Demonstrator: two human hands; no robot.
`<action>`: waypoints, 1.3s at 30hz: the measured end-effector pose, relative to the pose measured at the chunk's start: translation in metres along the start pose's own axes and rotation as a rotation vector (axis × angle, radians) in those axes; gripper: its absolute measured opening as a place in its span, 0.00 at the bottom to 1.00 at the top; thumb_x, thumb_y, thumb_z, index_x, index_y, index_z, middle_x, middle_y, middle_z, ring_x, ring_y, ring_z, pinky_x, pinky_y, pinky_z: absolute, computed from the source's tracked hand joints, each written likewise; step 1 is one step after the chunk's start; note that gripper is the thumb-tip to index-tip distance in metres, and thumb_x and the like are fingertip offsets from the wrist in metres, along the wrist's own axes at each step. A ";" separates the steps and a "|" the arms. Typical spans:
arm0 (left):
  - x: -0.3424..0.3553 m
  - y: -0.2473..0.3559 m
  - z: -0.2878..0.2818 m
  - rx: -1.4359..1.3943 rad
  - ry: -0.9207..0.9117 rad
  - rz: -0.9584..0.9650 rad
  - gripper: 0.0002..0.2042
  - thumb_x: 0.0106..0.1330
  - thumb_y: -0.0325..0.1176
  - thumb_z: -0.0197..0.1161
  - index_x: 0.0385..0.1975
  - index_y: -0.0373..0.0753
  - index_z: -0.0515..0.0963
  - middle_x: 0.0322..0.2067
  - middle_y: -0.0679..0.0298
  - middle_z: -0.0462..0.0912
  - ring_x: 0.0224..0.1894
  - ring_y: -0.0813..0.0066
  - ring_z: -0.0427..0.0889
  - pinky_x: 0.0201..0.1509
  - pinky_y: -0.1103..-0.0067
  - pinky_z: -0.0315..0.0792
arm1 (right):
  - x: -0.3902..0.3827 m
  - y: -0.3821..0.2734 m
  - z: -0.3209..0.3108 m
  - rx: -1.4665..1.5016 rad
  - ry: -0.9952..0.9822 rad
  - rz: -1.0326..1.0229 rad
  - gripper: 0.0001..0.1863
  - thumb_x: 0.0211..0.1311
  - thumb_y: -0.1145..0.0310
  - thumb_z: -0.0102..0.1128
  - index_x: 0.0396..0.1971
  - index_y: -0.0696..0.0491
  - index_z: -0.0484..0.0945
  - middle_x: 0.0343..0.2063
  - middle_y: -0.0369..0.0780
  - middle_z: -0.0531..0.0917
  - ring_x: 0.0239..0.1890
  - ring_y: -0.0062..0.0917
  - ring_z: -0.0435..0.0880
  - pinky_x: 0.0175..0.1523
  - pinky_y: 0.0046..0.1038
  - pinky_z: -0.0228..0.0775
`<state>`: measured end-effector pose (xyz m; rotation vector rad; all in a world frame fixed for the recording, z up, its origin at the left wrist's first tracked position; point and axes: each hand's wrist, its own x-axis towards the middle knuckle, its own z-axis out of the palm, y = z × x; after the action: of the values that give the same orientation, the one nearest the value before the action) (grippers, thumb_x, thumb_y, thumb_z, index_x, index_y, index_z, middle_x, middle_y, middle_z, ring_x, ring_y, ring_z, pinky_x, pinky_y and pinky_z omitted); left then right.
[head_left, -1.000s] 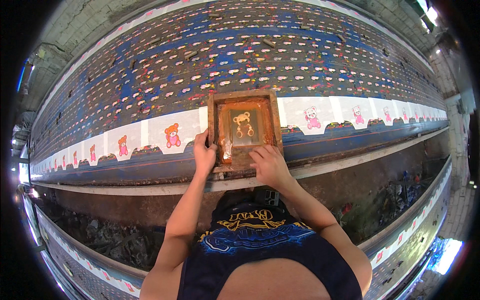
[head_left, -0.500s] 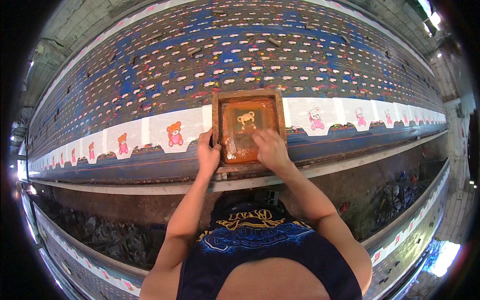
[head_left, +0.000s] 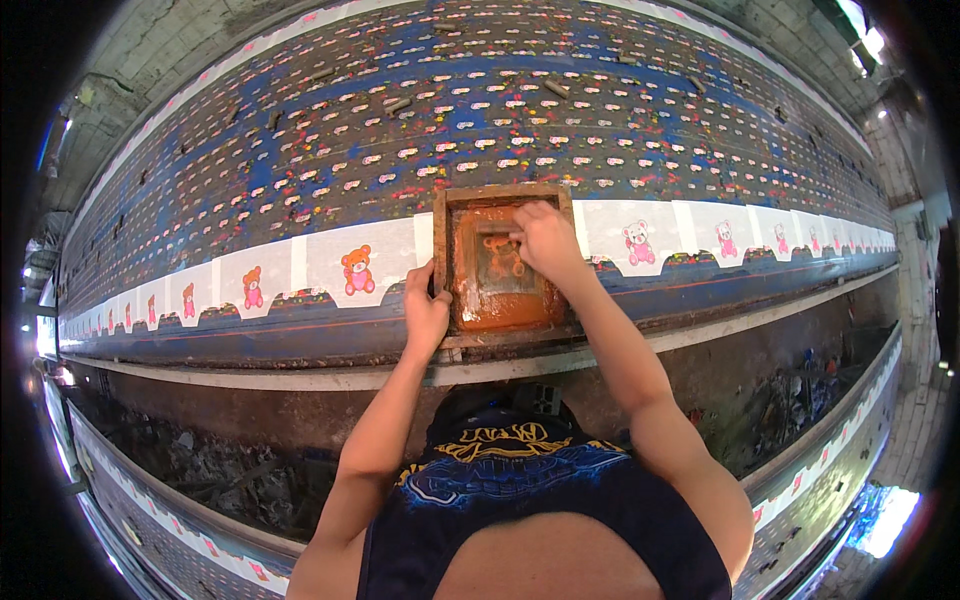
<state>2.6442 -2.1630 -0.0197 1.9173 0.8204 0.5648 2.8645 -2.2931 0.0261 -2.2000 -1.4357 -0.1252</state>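
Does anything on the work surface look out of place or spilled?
Yes: a few short brownish pieces lie at uneven angles across neat rows of small prints, beyond the wooden frame; I cannot tell what they are. The wet orange paint looks mostly contained inside the frame.

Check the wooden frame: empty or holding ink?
Holding ink: glossy orange ink coats the area inside the wooden frame, around the bear design. Depth: cannot tell.
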 end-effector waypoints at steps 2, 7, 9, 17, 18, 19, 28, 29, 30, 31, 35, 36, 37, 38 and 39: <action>0.000 -0.001 0.000 0.004 0.004 0.004 0.29 0.52 0.17 0.57 0.60 0.25 0.73 0.45 0.51 0.74 0.50 0.55 0.76 0.57 0.70 0.71 | -0.028 -0.017 -0.006 0.030 -0.048 0.015 0.12 0.52 0.76 0.66 0.38 0.57 0.80 0.37 0.44 0.83 0.46 0.42 0.81 0.50 0.41 0.76; 0.001 -0.007 0.003 -0.010 0.008 0.002 0.29 0.52 0.17 0.58 0.60 0.23 0.73 0.48 0.49 0.74 0.54 0.53 0.76 0.62 0.70 0.69 | -0.101 -0.057 -0.020 0.048 -0.041 -0.035 0.14 0.51 0.75 0.67 0.40 0.57 0.80 0.40 0.44 0.82 0.47 0.41 0.80 0.52 0.40 0.74; 0.002 -0.006 0.002 -0.008 -0.003 -0.008 0.29 0.52 0.17 0.58 0.60 0.23 0.73 0.48 0.49 0.74 0.54 0.52 0.75 0.63 0.69 0.68 | -0.118 -0.067 -0.021 0.076 -0.037 -0.048 0.16 0.52 0.72 0.69 0.41 0.58 0.79 0.42 0.43 0.81 0.48 0.41 0.79 0.54 0.41 0.73; 0.002 -0.015 0.004 -0.028 0.023 0.003 0.29 0.51 0.16 0.59 0.59 0.24 0.73 0.48 0.50 0.75 0.53 0.54 0.76 0.62 0.71 0.68 | -0.130 -0.056 -0.046 0.100 0.300 0.368 0.26 0.57 0.63 0.73 0.53 0.61 0.78 0.49 0.48 0.80 0.53 0.44 0.77 0.59 0.44 0.70; 0.002 -0.016 0.005 -0.049 0.035 0.006 0.29 0.51 0.16 0.58 0.59 0.24 0.73 0.47 0.51 0.75 0.53 0.56 0.76 0.61 0.71 0.69 | -0.135 -0.039 -0.036 0.018 0.371 0.436 0.23 0.63 0.61 0.70 0.51 0.62 0.79 0.45 0.50 0.81 0.49 0.43 0.80 0.54 0.42 0.73; 0.002 -0.013 0.007 -0.069 0.041 0.009 0.29 0.51 0.16 0.58 0.59 0.24 0.73 0.47 0.51 0.75 0.52 0.57 0.76 0.60 0.72 0.69 | -0.136 -0.032 -0.033 0.158 0.292 0.545 0.22 0.64 0.60 0.68 0.50 0.62 0.79 0.44 0.50 0.81 0.46 0.43 0.81 0.53 0.41 0.74; -0.010 0.050 0.040 -0.131 0.085 0.081 0.28 0.51 0.14 0.56 0.58 0.26 0.74 0.47 0.56 0.74 0.52 0.62 0.76 0.59 0.74 0.69 | -0.160 0.015 -0.059 0.513 0.273 0.675 0.22 0.67 0.58 0.66 0.49 0.62 0.80 0.37 0.48 0.80 0.39 0.38 0.82 0.46 0.36 0.74; -0.012 0.058 0.056 -0.176 0.096 0.096 0.28 0.51 0.14 0.56 0.58 0.26 0.74 0.47 0.56 0.74 0.52 0.62 0.76 0.59 0.74 0.69 | -0.164 0.027 -0.069 0.519 0.278 0.679 0.22 0.67 0.58 0.66 0.49 0.62 0.80 0.37 0.48 0.80 0.39 0.38 0.82 0.46 0.36 0.74; -0.015 0.066 0.073 -0.201 0.091 0.089 0.28 0.51 0.14 0.56 0.58 0.26 0.74 0.48 0.56 0.74 0.53 0.61 0.76 0.61 0.74 0.69 | -0.171 0.040 -0.078 0.493 0.269 0.676 0.22 0.67 0.58 0.66 0.49 0.62 0.80 0.38 0.48 0.80 0.39 0.38 0.82 0.46 0.36 0.74; -0.017 0.075 0.091 -0.227 0.087 0.085 0.29 0.51 0.14 0.56 0.58 0.25 0.74 0.48 0.55 0.74 0.53 0.61 0.75 0.62 0.73 0.68 | -0.178 0.056 -0.087 0.466 0.263 0.671 0.22 0.67 0.58 0.66 0.49 0.61 0.80 0.38 0.48 0.79 0.39 0.38 0.82 0.46 0.36 0.74; -0.024 0.087 0.161 -0.194 0.074 0.105 0.29 0.50 0.13 0.56 0.59 0.23 0.73 0.50 0.53 0.74 0.55 0.59 0.75 0.65 0.73 0.67 | -0.199 0.113 -0.126 0.389 0.266 0.655 0.21 0.67 0.57 0.66 0.49 0.60 0.80 0.38 0.47 0.79 0.38 0.38 0.82 0.46 0.36 0.74; -0.028 0.087 0.178 -0.170 0.101 0.107 0.29 0.50 0.13 0.56 0.58 0.22 0.72 0.51 0.51 0.74 0.56 0.59 0.75 0.66 0.73 0.66 | -0.205 0.127 -0.131 0.390 0.280 0.637 0.22 0.67 0.56 0.66 0.49 0.60 0.81 0.37 0.46 0.79 0.38 0.38 0.81 0.46 0.36 0.74; -0.029 0.094 0.191 -0.180 0.093 0.099 0.29 0.50 0.13 0.56 0.58 0.22 0.72 0.51 0.51 0.74 0.56 0.58 0.75 0.66 0.73 0.66 | -0.210 0.139 -0.136 0.383 0.267 0.646 0.22 0.67 0.56 0.66 0.49 0.60 0.81 0.36 0.46 0.79 0.38 0.38 0.81 0.46 0.36 0.74; -0.030 0.100 0.202 -0.191 0.086 0.089 0.29 0.50 0.13 0.56 0.58 0.22 0.72 0.51 0.51 0.74 0.56 0.58 0.75 0.66 0.72 0.67 | -0.215 0.150 -0.140 0.376 0.253 0.654 0.22 0.67 0.56 0.66 0.49 0.60 0.81 0.36 0.46 0.79 0.38 0.38 0.81 0.46 0.36 0.74; -0.032 0.106 0.212 -0.202 0.080 0.079 0.29 0.50 0.13 0.56 0.59 0.22 0.72 0.51 0.51 0.74 0.56 0.58 0.75 0.66 0.72 0.67 | -0.219 0.160 -0.144 0.369 0.238 0.661 0.22 0.67 0.56 0.66 0.49 0.60 0.81 0.36 0.46 0.79 0.38 0.38 0.81 0.46 0.36 0.74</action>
<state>2.7988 -2.3450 -0.0219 1.7572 0.7112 0.7478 2.9372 -2.5916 0.0184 -2.1354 -0.5074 0.0988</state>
